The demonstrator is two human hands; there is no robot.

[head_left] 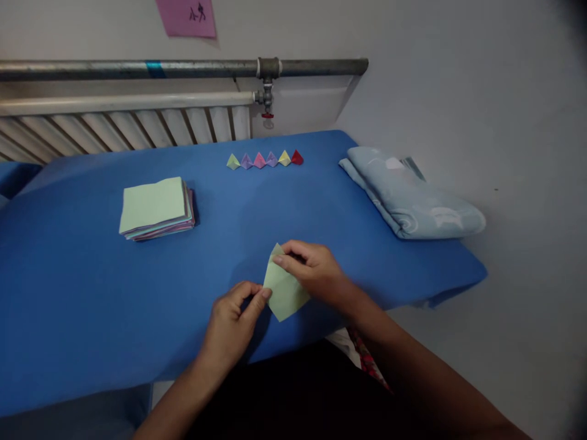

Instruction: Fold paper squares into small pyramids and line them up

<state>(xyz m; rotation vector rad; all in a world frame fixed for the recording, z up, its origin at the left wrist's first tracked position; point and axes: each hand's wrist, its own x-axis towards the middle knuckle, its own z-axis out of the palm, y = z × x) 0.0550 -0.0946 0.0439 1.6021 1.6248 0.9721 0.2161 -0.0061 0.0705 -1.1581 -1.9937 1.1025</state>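
Observation:
Held between both hands above the front part of the blue-covered table (pixel 215 256) is a sheet of light green paper (pixel 287 296), its corners pointing up and down. My left hand (pixel 236 315) pinches its left edge between thumb and fingers. Near the top corner, my right hand (pixel 314 269) grips the paper, the thumb on the near face and the fingers behind it. The fingers cover part of the upper right edge, so I cannot tell how it is folded there.
A stack of coloured paper (pixel 153 205) lies to the left. Several small folded paper pieces (pixel 259 160) form a row at the back. On the right rests a folded light blue cloth (pixel 413 198). A radiator (pixel 183 126) and a metal pipe (pixel 211 68) run along the wall.

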